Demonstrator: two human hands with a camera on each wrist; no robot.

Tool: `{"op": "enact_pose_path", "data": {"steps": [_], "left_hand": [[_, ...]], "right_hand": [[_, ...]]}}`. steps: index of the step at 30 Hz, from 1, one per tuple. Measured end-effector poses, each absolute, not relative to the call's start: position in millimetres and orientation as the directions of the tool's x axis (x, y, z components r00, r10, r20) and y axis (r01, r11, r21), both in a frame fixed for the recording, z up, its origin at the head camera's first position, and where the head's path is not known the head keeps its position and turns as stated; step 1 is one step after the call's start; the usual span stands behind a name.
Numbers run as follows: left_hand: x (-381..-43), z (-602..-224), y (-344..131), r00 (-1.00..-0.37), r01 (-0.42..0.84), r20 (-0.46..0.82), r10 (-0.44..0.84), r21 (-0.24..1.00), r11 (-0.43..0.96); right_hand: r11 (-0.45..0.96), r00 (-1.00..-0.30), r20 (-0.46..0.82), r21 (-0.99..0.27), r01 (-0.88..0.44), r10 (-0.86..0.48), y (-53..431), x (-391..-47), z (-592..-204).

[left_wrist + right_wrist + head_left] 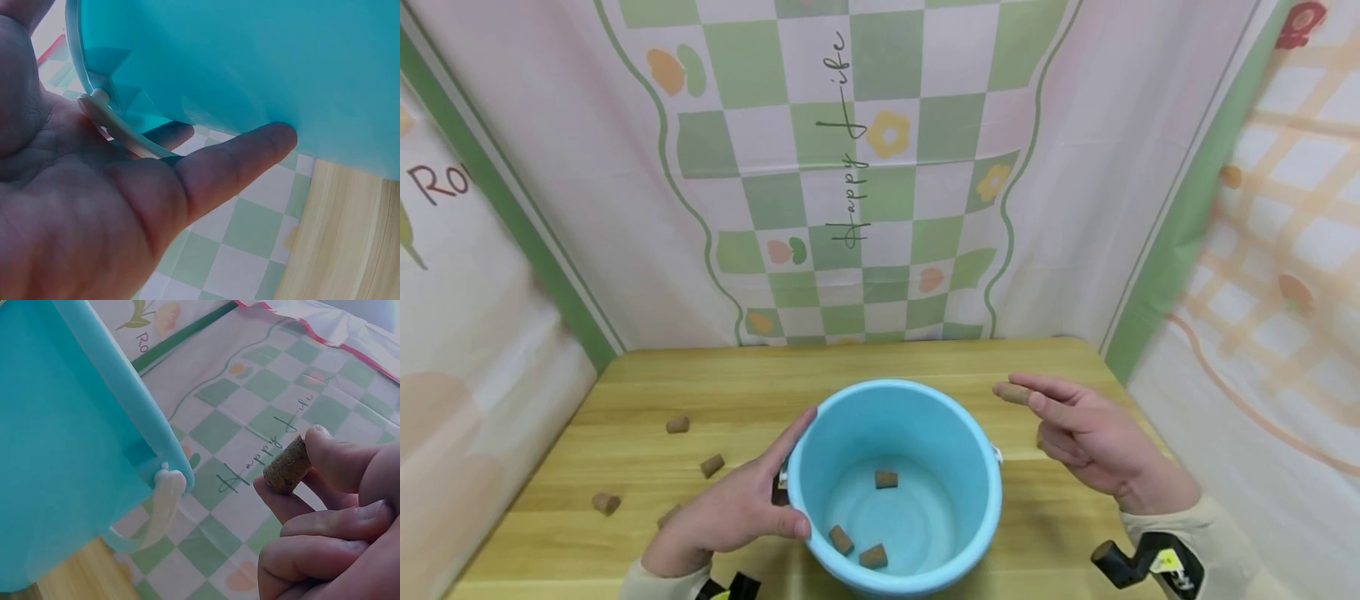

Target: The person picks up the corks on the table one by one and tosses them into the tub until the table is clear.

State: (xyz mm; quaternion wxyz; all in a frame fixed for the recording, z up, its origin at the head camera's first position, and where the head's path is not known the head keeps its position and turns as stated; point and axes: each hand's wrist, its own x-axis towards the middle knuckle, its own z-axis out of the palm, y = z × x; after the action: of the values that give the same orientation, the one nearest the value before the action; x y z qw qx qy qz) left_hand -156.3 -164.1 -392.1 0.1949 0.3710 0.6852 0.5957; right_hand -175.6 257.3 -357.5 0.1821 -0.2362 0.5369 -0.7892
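Note:
A light blue bucket stands on the wooden table, with several small brown corks inside, one of them near its far wall. My left hand is spread against the bucket's left side. Its thumb lies by the near rim, and in the left wrist view a straight finger touches the outer wall beside the pale handle. To the right of the bucket, raised and apart from it, my right hand pinches a cork between thumb and finger.
Loose corks lie left of the bucket, including ones at the far left, middle and near left. Another is partly hidden behind my right hand. Printed cloth walls in the table at the back and both sides.

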Motion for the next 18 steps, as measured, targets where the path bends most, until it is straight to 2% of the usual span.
{"op": "enact_pose_path", "data": {"steps": [18], "left_hand": [[-155,-392,-165,-0.672,0.271,0.154,0.724,0.961,0.047]], "right_hand": [[-0.16,-0.819,0.112,-0.987,-0.025,-0.562,240,-167,-350]]}}
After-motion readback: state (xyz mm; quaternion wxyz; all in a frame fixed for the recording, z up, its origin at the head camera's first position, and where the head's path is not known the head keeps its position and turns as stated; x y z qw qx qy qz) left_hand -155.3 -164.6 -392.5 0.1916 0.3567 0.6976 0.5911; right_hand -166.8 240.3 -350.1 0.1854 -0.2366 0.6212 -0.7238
